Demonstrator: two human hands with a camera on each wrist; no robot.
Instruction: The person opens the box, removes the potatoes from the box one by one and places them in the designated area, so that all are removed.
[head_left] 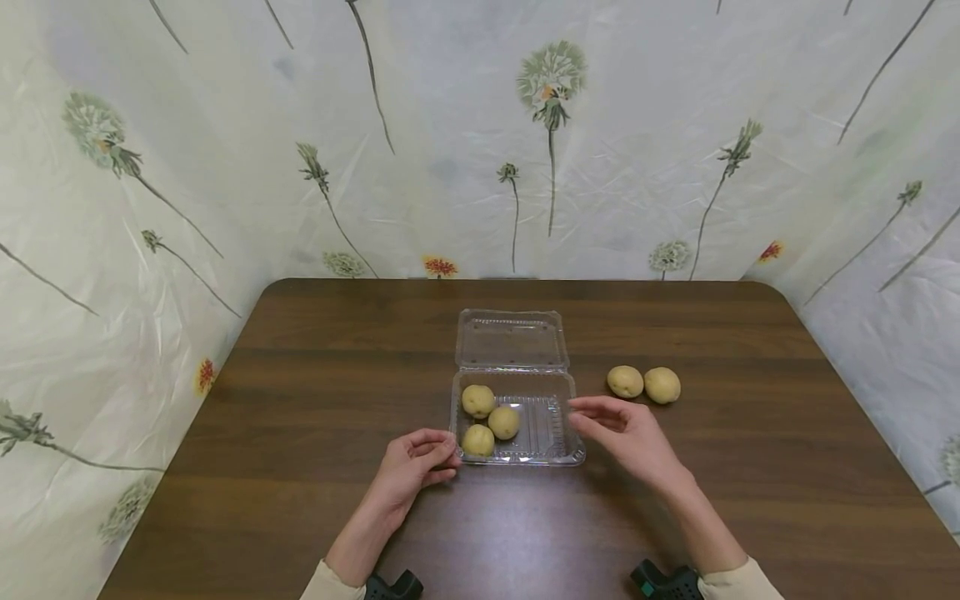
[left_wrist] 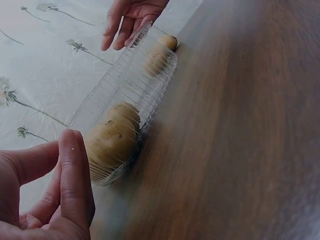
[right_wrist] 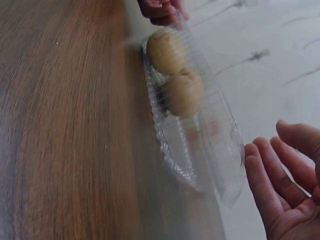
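A clear plastic clamshell container (head_left: 543, 457) rests on the table with its lid (head_left: 512, 342) laid back behind it. Three potatoes (head_left: 504, 422) sit in its left half. At the front left corner, my left hand (head_left: 412, 468) pinches the rim; thumb and fingertip meet there in the left wrist view. On the opposite side, my right hand (head_left: 630, 437) touches the container's edge with its fingertips, the thumb standing apart in the right wrist view (right_wrist: 285, 185). Two more potatoes lie side by side beyond the right hand, the nearer one (head_left: 626, 382) left of the other (head_left: 663, 385).
The brown wooden table (head_left: 337, 358) extends around the container on all sides. Behind it and at both sides hangs a pale sheet (head_left: 450, 108) printed with dandelions. Dark wrist devices show at the left sleeve (head_left: 330, 585) and the right sleeve (head_left: 742, 582).
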